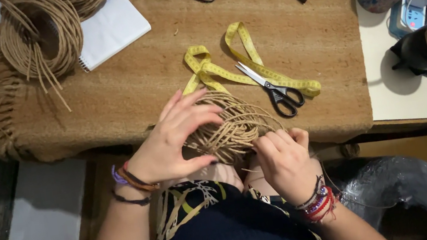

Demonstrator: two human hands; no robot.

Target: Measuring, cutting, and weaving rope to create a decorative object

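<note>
- Head view, nearest the body: the right hand [285,155] is pinching beige cord strands at the lower right edge of a small woven cord bundle [232,125], fingers curled narrow and closed on the strands.
- The left hand [174,142] is cupping the bundle's left side, fingers spread wide over the top and thumb tucked underneath, steadying it at the near edge of the brown mat [124,88].
- The bundle is looking only partly worked: several strands are looping loose on its right side, and a thin end is trailing down past the right wrist, so, by my judgement, plenty is remaining to tighten or weave.
- Just beyond the bundle, black-handled scissors [272,90] are lying shut across a yellow measuring tape [250,63], both untouched.
- Farther off, large coils of cord [41,41] are sitting at the mat's far left, partly over a white spiral notepad [112,28], suggesting ample unused material.
</note>
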